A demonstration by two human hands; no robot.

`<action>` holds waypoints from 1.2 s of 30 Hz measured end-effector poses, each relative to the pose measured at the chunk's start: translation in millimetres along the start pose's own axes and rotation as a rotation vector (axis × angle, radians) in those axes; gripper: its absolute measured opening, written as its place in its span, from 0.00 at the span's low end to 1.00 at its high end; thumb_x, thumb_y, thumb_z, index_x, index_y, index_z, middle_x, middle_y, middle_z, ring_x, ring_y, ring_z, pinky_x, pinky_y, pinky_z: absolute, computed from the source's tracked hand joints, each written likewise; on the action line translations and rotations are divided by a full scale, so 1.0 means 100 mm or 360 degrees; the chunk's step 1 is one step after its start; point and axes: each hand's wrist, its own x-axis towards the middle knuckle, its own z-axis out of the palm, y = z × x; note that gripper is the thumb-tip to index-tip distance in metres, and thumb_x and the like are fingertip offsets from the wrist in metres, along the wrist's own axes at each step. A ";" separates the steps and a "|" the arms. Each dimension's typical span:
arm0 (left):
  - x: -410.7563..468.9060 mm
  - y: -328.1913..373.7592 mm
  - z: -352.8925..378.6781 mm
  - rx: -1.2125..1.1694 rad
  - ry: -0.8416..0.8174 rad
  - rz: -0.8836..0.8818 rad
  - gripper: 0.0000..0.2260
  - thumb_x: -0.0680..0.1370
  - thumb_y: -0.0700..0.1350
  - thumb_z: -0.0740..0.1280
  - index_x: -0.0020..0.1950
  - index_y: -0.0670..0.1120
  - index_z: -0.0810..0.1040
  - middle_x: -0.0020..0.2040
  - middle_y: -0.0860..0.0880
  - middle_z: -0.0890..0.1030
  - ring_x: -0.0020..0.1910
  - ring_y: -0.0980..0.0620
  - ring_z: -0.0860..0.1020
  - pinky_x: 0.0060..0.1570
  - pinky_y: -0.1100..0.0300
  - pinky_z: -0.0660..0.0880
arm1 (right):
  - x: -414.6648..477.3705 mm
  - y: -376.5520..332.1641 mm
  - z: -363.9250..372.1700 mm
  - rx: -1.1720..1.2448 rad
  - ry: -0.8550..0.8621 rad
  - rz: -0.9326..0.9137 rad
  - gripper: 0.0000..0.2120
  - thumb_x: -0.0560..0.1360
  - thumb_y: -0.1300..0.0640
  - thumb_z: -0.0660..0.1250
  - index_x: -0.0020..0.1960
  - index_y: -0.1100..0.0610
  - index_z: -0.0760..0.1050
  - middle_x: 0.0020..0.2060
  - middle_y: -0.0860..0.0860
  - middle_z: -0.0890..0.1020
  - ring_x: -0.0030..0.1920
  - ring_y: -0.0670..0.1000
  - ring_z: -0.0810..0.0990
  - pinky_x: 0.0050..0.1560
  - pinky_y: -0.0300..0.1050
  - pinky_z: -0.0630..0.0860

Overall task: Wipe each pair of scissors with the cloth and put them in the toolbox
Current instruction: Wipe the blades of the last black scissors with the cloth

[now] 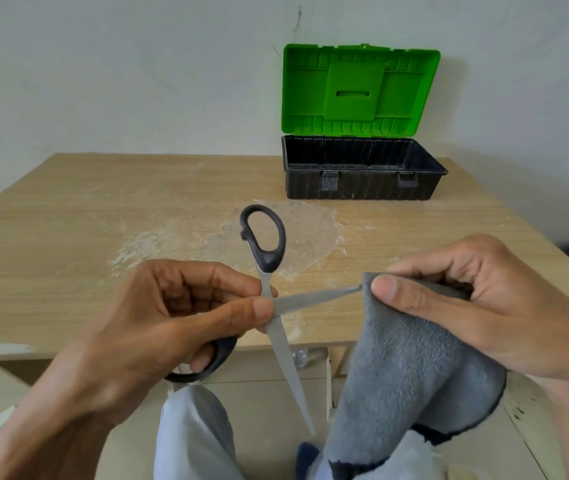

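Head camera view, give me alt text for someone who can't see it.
A left hand holds open scissors while the right hand pinches a grey cloth on one blade tip. An open toolbox sits behind on the table.

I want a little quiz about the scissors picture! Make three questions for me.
1. True or false: the toolbox lid is shut.
2. Which hand pinches the cloth on a blade tip? A) left hand B) right hand
3. Fill in: the scissors are spread ____, their blades crossed like an X.

Key: 1. False, the green lid stands up. 2. B; the left hand has the scissors in its grip near the pivot, with a finger through one black handle. 3. open.
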 end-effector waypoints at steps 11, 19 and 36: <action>0.15 0.02 -0.11 0.0096 -0.0022 0.0051 0.04 0.64 0.43 0.75 0.37 0.44 0.87 0.30 0.44 0.83 0.18 0.55 0.66 0.20 0.70 0.64 | 0.24 0.06 0.00 -0.0042 -0.0097 -0.0047 0.08 0.78 0.49 0.71 0.45 0.44 0.89 0.39 0.47 0.89 0.37 0.49 0.87 0.38 0.37 0.78; 0.31 -0.03 -0.21 0.0047 0.0051 0.0009 0.04 0.65 0.41 0.74 0.37 0.41 0.86 0.27 0.47 0.81 0.18 0.57 0.66 0.19 0.72 0.63 | 0.49 0.14 -0.02 -0.0132 0.0010 -0.0098 0.10 0.80 0.44 0.72 0.46 0.45 0.89 0.38 0.50 0.89 0.36 0.53 0.86 0.35 0.48 0.79; 0.38 -0.04 -0.39 -0.0110 0.0540 0.0154 0.06 0.63 0.46 0.72 0.34 0.44 0.86 0.20 0.52 0.74 0.15 0.61 0.64 0.17 0.74 0.61 | 0.40 0.27 -0.12 0.0315 0.0382 -0.0114 0.11 0.72 0.40 0.74 0.43 0.45 0.90 0.38 0.47 0.89 0.38 0.45 0.86 0.40 0.36 0.80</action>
